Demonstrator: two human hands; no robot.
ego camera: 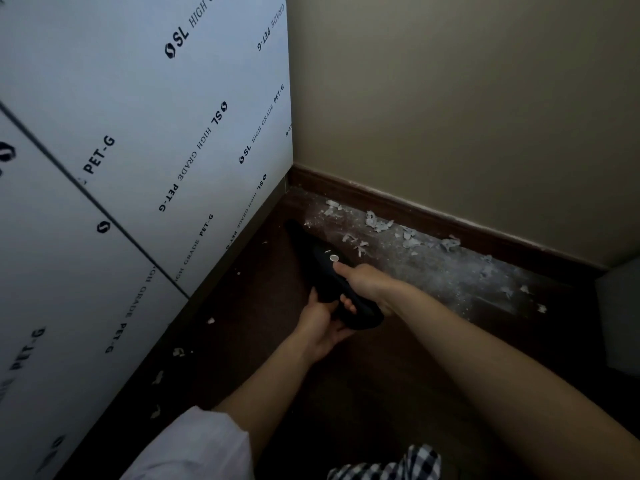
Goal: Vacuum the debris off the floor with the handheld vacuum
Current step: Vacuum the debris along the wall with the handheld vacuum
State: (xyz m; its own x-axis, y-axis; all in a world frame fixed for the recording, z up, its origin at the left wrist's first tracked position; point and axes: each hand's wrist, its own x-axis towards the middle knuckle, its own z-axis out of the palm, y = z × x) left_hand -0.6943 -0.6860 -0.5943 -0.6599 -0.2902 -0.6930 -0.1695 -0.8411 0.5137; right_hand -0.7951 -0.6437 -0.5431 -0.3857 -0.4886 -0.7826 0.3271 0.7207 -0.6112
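A black handheld vacuum (pixel 320 261) points toward the room corner, its nozzle low over the dark wooden floor (pixel 398 368). My right hand (pixel 367 284) grips its handle from above, the thumb stretched forward just behind a small round silver button. My left hand (pixel 322 323) holds the vacuum's body from below. Pale flakes of debris (pixel 377 223) and white dust lie scattered along the baseboard, ahead and to the right of the nozzle. A few smaller flakes (pixel 178 352) lie by the left panel.
Large white panels (pixel 138 168) with a printed protective film stand along the left. A beige wall (pixel 467 98) with a dark baseboard (pixel 415 211) closes the back. A pale object (pixel 620 320) stands at the right edge.
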